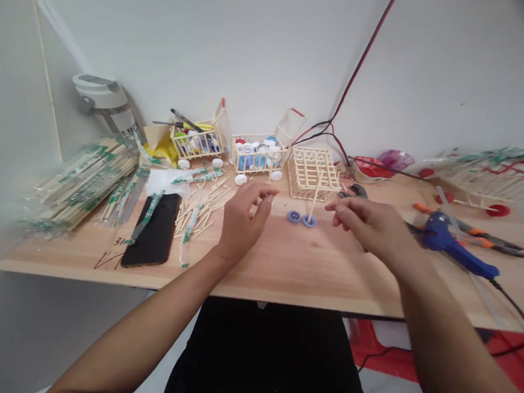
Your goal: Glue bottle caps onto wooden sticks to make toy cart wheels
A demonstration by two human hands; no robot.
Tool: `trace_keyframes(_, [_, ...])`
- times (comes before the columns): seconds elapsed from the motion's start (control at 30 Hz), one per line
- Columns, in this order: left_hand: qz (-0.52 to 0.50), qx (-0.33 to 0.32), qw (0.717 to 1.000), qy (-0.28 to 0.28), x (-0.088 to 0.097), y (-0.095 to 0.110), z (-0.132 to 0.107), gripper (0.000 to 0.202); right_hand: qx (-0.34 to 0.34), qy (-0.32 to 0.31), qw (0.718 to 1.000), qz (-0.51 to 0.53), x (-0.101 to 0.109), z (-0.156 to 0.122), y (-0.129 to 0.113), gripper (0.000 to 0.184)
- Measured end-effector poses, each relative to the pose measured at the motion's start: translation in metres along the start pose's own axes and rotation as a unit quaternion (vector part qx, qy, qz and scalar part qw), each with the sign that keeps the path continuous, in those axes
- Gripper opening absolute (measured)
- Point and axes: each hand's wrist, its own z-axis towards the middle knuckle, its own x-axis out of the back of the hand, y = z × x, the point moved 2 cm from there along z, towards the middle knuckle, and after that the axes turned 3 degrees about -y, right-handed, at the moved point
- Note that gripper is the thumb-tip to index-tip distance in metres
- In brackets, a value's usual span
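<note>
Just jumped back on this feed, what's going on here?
A person's left hand and right hand hover, loosely curled, above the table, with nothing visible in either. Between them, a thin wooden stick leans up from a blue cap, with another blue cap lying beside it. A slatted stick basket sits just behind; whether the stick touches it is unclear. A blue glue gun lies to the right.

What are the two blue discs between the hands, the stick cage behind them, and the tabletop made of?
Blue discs: probably plastic; opaque, smooth-looking, like bottle caps. Stick cage: apparently wood or bamboo; pale, seemingly unpainted. Tabletop: wood or laminate; pale with visible grain, finish unclear.
</note>
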Motion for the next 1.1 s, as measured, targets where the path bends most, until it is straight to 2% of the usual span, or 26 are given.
trace_keyframes(0.07, [-0.002,-0.020,0.999,-0.032,-0.005,0.002,-0.002,0.014,-0.033,0.012,0.999,0.000,0.038,0.132,-0.004,0.035])
trace_keyframes(0.1, [0.000,-0.027,0.998,-0.050,-0.008,0.002,-0.002,0.013,-0.050,0.022,0.999,0.002,0.053,0.180,-0.002,0.034])
trace_keyframes(0.13, [0.006,-0.032,0.997,-0.070,-0.010,0.002,-0.003,0.013,-0.069,0.032,0.997,0.004,0.063,0.215,0.002,0.034])
trace_keyframes(0.17, [0.015,-0.035,0.995,-0.089,-0.013,0.001,-0.003,0.014,-0.091,0.037,0.995,0.005,0.068,0.234,0.008,0.033])
trace_keyframes(0.2, [0.028,-0.035,0.993,-0.109,-0.016,0.000,-0.004,0.014,-0.115,0.034,0.993,0.006,0.069,0.242,0.015,0.032])
trace_keyframes(0.27, [0.052,-0.023,0.987,-0.151,-0.022,-0.003,-0.005,0.017,-0.147,0.020,0.989,0.017,0.064,0.234,0.028,0.029])
trace_keyframes(0.4, [0.075,0.010,0.974,-0.214,-0.032,-0.010,-0.006,0.030,-0.138,0.026,0.990,0.033,0.054,0.208,0.033,0.024])
trace_keyframes(0.53, [0.074,0.011,0.967,-0.243,-0.041,-0.013,-0.006,0.045,-0.118,0.040,0.992,0.022,0.064,0.207,0.016,0.022])
trace_keyframes(0.67, [0.035,0.020,0.965,-0.261,-0.045,-0.007,-0.006,0.055,-0.106,0.058,0.992,0.045,0.079,0.205,-0.009,0.021])
trace_keyframes(0.77, [0.003,0.025,0.965,-0.262,-0.044,0.000,-0.006,0.056,-0.095,0.067,0.992,0.044,0.085,0.201,-0.028,0.021])
trace_keyframes(0.87, [-0.019,0.031,0.971,-0.236,-0.040,0.005,-0.007,0.042,-0.087,0.073,0.993,0.032,0.087,0.199,-0.043,0.019])
trace_keyframes(0.97, [-0.050,0.052,0.975,-0.208,-0.034,0.008,-0.006,0.030,-0.078,0.085,0.993,0.009,0.086,0.197,-0.052,0.016])
trace_keyframes(1.1, [-0.103,0.090,0.972,-0.189,-0.027,0.009,-0.005,0.030,-0.067,0.106,0.992,-0.021,0.087,0.193,-0.060,0.016])
